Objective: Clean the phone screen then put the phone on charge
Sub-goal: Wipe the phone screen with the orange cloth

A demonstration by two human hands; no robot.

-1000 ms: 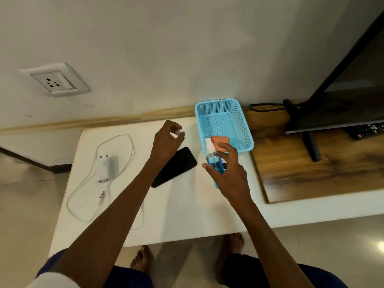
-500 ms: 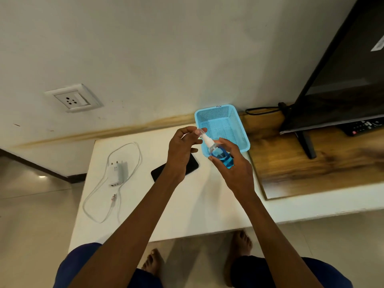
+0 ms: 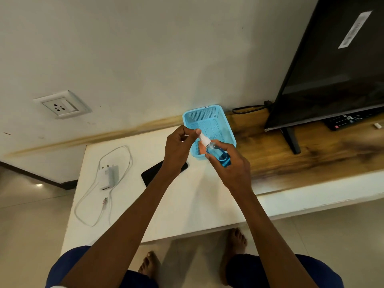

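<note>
My right hand [image 3: 233, 170] grips a small spray bottle [image 3: 216, 151] of blue liquid, tilted over the near corner of the blue basket [image 3: 207, 117]. The fingertips of my left hand [image 3: 178, 146] pinch the white cap at the bottle's nozzle. The black phone [image 3: 150, 174] lies flat on the white table [image 3: 187, 204], partly hidden under my left wrist. A white charger [image 3: 108, 176] with its looped cable [image 3: 126, 156] rests at the table's left. A wall socket [image 3: 60, 106] sits above and to the left.
An orange cloth [image 3: 201, 147] shows inside the basket behind the bottle. To the right, a wooden shelf [image 3: 291, 163] carries a TV [image 3: 332, 69] on a stand and a remote [image 3: 349, 121]. My bare feet are below the table's front edge.
My left hand, earlier held apart over the phone with a small cap, has come to the bottle's nozzle. The right hand tilted the bottle toward it. The view shifted upward.
</note>
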